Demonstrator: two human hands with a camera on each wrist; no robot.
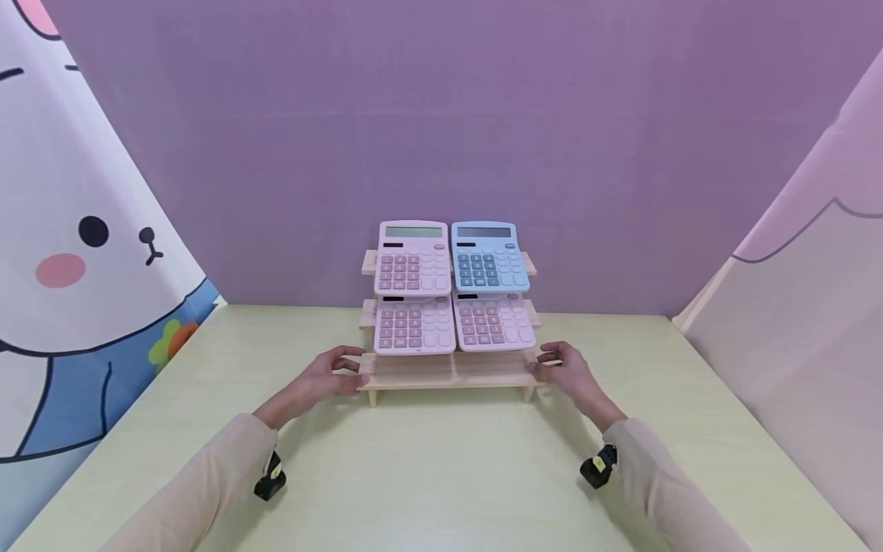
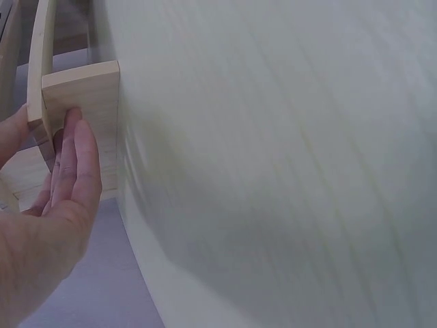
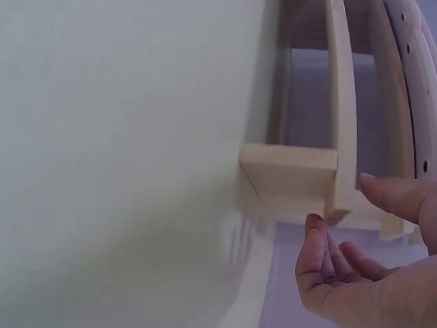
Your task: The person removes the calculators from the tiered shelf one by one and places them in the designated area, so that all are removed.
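Note:
A tiered light-wood display rack (image 1: 414, 372) stands on the table. Its top tier carries a pink calculator (image 1: 414, 258) on the left and a blue calculator (image 1: 490, 257) on the right. Below them lean two more pink ones, a left calculator (image 1: 415, 326) and a right calculator (image 1: 494, 322), their tops hidden. The lowest tier is bare. My left hand (image 1: 329, 376) grips that tier's left end, thumb on the board (image 2: 39, 89) and fingers under it by the leg (image 2: 92, 89). At the opposite end, my right hand (image 1: 569, 374) holds the board (image 3: 345, 116) between thumb and fingertips.
A pale green-yellow table (image 1: 441, 475) extends all around the rack. Behind it hangs a purple cloth (image 1: 441, 138). Cartoon-printed cloth (image 1: 103, 307) closes the left side, and another pale cloth (image 1: 800, 330) the right. Small black wrist cameras (image 1: 599, 466) sit under both sleeves.

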